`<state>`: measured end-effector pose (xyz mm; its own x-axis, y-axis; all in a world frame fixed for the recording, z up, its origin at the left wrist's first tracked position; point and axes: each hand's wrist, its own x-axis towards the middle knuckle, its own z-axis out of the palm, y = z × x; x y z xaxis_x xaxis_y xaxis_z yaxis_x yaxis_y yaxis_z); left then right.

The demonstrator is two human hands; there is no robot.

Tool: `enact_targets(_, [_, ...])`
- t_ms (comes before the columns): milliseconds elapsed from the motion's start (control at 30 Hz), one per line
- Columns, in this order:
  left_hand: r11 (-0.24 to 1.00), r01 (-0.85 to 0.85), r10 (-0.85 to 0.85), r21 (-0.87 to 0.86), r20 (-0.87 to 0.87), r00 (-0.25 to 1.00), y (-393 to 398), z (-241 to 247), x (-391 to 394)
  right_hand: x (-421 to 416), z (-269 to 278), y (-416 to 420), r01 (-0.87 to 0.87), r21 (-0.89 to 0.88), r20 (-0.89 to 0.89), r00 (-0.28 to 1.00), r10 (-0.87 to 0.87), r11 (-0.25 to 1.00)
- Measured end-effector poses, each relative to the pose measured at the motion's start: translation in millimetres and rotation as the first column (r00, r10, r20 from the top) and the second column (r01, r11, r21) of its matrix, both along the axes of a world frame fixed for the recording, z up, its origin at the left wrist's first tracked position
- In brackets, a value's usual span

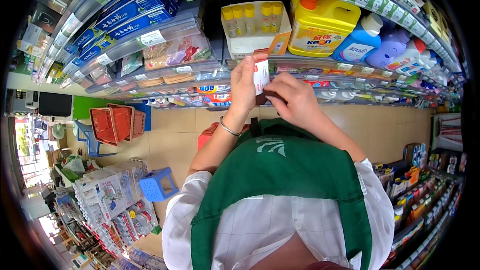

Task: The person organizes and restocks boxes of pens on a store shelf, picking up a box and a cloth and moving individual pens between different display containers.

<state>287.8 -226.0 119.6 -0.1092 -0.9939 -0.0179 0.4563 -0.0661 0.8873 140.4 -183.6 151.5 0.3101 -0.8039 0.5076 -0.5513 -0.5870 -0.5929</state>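
Note:
My left hand (244, 80), with a metal bangle at the wrist, holds a small white box with red print (261, 77) upright between thumb and fingers. My right hand (290, 93) is at the box's lower end, its fingers bent around a small dark item that is partly hidden. Just beyond stands an open white carton (243, 47) on a shelf, holding several small clear bottles with yellow caps (249, 18). An orange and yellow flap (279, 45) sticks out at the carton's front right corner.
Right of the carton are a yellow detergent jug (318, 26), a blue bottle (358, 39) and a purple bottle (388, 47). Blue toothpaste boxes (135, 5) fill the shelf at left. Red shopping baskets (114, 123) and a blue stool (157, 184) stand on the floor at left.

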Motion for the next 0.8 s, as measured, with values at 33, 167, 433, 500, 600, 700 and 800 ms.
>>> enact_targets(33, [1.000, -0.004, 0.004, -0.010, 0.002, 1.000, 0, -2, 0, 0, -2, -2, 0.011, 0.010, 0.021, 1.000, -0.011, 1.000])
enact_targets(167, [0.994, -0.031, 0.043, -0.108, 0.109, 0.993, -2, -6, 2, 4, -1, -9, 0.049, -0.038, -0.051, 0.997, -0.051, 0.998])
enact_targets(433, [0.996, 0.057, -0.054, 0.074, -0.036, 0.998, -4, 0, 14, -28, -16, -12, -0.132, 0.431, 0.276, 0.961, 0.009, 0.893])
enact_targets(500, [0.980, 0.077, -0.053, 0.183, -0.129, 0.990, -5, 1, 14, -37, -30, -15, -0.273, 0.628, 0.546, 0.822, -0.162, 0.728])
enact_targets(600, [0.931, 0.113, -0.039, 0.346, -0.214, 0.976, -7, -15, 17, -39, -41, -18, -0.428, 0.638, 0.723, 0.619, -0.306, 0.640])
enact_targets(700, [0.905, 0.217, -0.042, 0.366, -0.430, 0.902, -7, -32, 20, -34, -44, -15, -0.478, 0.610, 0.764, 0.565, -0.311, 0.632])
enact_targets(800, [0.901, 0.374, -0.197, 0.219, -0.562, 0.803, -11, -42, 21, -24, -33, -9, -0.447, 0.578, 0.745, 0.630, -0.218, 0.683])
